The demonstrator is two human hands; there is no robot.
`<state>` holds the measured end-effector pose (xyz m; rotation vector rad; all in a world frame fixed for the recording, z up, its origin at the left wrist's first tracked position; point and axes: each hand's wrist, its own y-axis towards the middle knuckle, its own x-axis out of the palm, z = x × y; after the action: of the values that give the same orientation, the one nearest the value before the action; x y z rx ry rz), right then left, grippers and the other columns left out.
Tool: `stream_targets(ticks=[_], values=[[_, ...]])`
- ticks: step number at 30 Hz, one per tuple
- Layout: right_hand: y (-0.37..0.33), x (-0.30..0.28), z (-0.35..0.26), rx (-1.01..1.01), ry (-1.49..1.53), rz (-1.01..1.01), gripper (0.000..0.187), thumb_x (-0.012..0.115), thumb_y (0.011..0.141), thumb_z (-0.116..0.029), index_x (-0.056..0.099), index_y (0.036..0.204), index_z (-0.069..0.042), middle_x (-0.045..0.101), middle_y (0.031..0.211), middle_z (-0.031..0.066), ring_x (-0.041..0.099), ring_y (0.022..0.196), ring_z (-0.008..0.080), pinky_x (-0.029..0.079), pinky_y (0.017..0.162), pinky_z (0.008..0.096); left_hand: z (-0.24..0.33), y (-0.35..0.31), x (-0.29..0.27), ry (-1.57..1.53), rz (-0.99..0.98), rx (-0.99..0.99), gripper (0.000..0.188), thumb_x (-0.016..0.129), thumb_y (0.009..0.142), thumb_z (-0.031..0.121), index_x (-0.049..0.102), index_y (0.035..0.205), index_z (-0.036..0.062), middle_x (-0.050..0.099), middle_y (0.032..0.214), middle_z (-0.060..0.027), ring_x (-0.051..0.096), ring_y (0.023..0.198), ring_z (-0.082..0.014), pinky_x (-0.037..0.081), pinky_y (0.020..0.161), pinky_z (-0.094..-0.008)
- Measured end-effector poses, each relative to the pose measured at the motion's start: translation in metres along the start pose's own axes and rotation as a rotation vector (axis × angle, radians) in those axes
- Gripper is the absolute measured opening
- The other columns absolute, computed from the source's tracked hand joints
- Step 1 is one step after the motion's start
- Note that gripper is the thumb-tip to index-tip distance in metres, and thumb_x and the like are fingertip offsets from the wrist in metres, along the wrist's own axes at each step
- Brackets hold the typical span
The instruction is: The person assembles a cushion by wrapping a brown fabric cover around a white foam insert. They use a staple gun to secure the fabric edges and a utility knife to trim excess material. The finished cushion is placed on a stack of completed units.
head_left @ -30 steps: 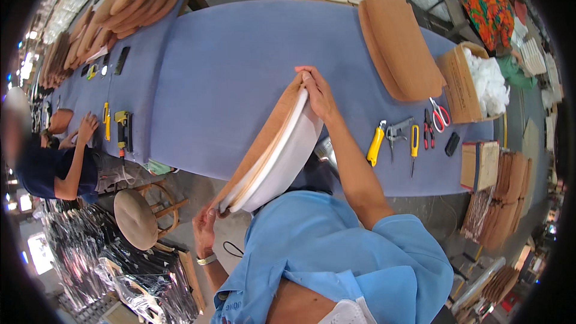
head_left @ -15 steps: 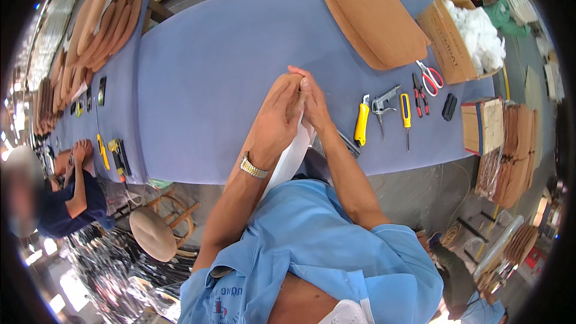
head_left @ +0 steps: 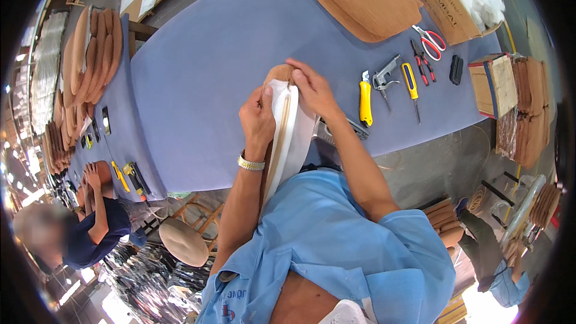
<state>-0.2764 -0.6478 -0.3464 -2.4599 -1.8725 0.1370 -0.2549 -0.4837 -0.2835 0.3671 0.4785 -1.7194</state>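
Observation:
A brown cushion [head_left: 279, 73] with a white underside stands on edge in front of me, and a beige zipper-like strip [head_left: 284, 126] runs along its side. My left hand [head_left: 258, 117], a watch on its wrist, pinches the white cloth at the cushion's left edge. On the far right edge, my right hand [head_left: 313, 89] grips the cushion near its rounded end. Partly covered by my right forearm lies a grey metal tool [head_left: 354, 128]. Just right of it are a yellow utility knife [head_left: 365, 102] and a grey air blow gun [head_left: 384, 77].
Further right on the blue table [head_left: 198, 72] lie a screwdriver [head_left: 411, 84], pliers [head_left: 419, 60], red-handled scissors [head_left: 429, 42] and a black block [head_left: 456, 70]. Brown cushions [head_left: 360, 0] and a carton [head_left: 441, 9] of white stuffing sit behind. A co-worker [head_left: 99, 228] sits at left, near a stool [head_left: 183, 242].
My left hand has shifted from the cushion's far end back to its left edge. The white underside and strip now show. The whole view has turned slightly.

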Motion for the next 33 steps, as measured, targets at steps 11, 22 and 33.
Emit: stream_targets(ticks=[11,22,33], values=[[-0.087,-0.097,0.081,0.23,-0.936,0.515,0.06,0.083,0.081,-0.018,0.055,0.133,-0.007,0.059,0.122,0.0193,0.06,0.11,0.0407,0.05,0.095,0.0495,0.041,-0.011,0.002,0.226,-0.012,0.467,0.031,0.074,0.094,0.013,0.073,0.123,0.0026,0.069,0.134,-0.019,0.069,0.119,-0.0321,0.055,0.099,-0.0401],[-0.068,-0.079,0.013,0.329,0.067,0.34,0.033,0.068,0.094,-0.019,0.061,0.122,-0.004,0.067,0.09,0.0114,0.068,0.077,0.0204,0.056,0.072,0.0392,0.005,0.008,-0.001,-0.014,0.04,0.181,0.021,0.067,0.102,0.017,0.076,0.114,0.0009,0.078,0.113,-0.0148,0.074,0.098,-0.0196,0.056,0.087,-0.0309],[-0.077,0.003,-0.08,0.356,0.309,-0.132,0.029,0.06,0.098,-0.016,0.041,0.114,0.001,0.068,0.075,0.0112,0.068,0.053,0.0214,0.053,0.048,0.0358,-0.003,0.006,0.005,-0.069,0.058,0.265,0.02,0.065,0.101,0.009,0.074,0.115,-0.0016,0.076,0.12,-0.017,0.074,0.106,-0.025,0.057,0.091,-0.035]])
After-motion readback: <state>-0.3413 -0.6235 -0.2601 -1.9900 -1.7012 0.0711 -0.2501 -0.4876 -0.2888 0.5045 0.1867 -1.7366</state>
